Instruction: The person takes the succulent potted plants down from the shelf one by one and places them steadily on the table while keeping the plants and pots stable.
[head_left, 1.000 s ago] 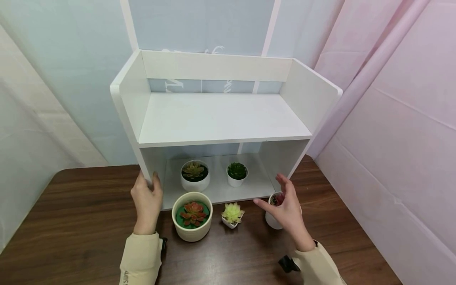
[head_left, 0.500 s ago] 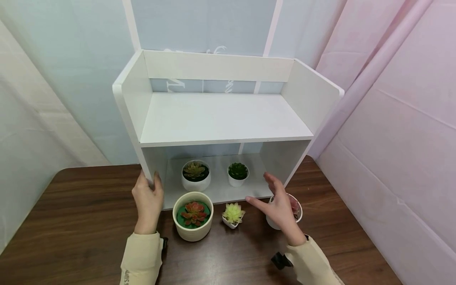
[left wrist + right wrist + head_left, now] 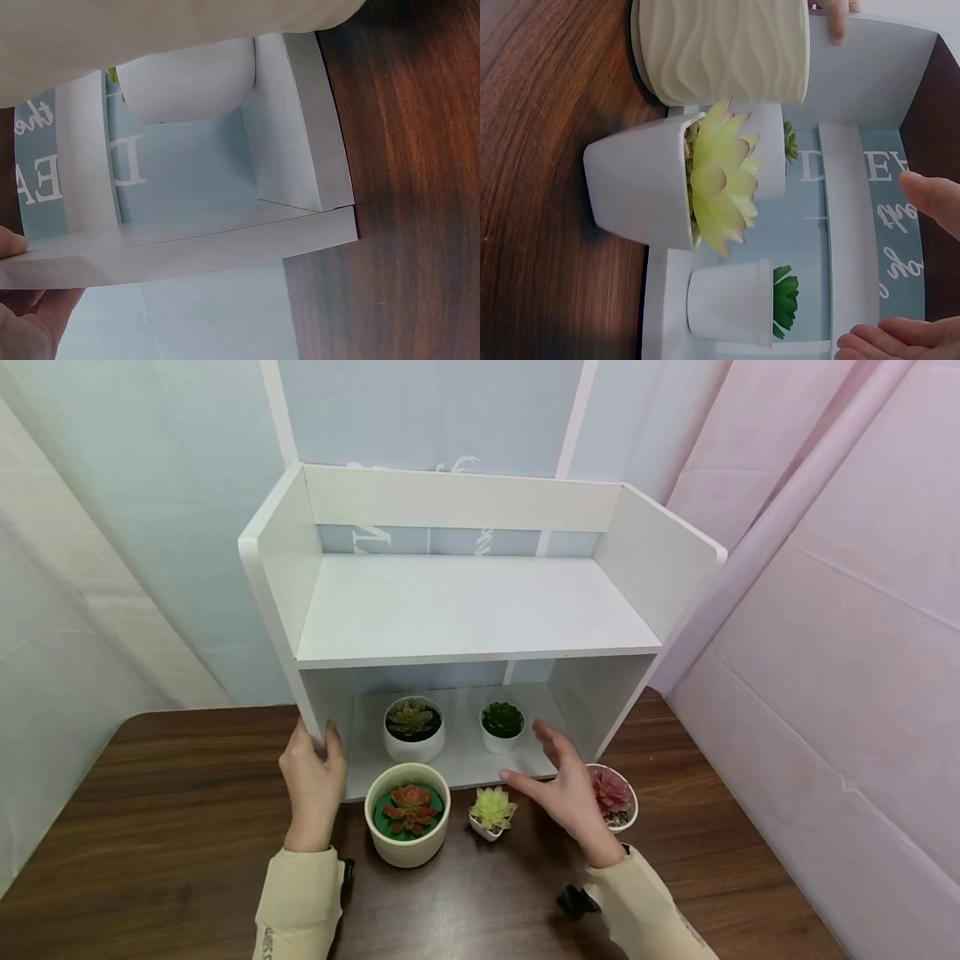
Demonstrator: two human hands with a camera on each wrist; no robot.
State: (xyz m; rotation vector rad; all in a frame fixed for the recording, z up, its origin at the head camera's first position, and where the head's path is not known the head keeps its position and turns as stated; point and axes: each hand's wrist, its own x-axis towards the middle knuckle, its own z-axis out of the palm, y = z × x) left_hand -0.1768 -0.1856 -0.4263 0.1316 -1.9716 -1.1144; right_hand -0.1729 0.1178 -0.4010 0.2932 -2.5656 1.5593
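Your left hand is clamped on the shelf; your right hand is spread, holding nothing.
The shelf stands upright on the brown table; your left thumb lies on the inner face of its left side panel, with the fingers around the outer face. Your right thumb and fingers are well apart, in front of the shelf's lower level, near its right half. Nearest them are the dark green plant, potted on the shelf's lower board, and the yellow-green plant, on the table before the shelf's front edge. The olive plant stands on the lower board's left half; the cream pot is in front of it. The pink plant, its pot partly hidden, is before the shelf's right end.
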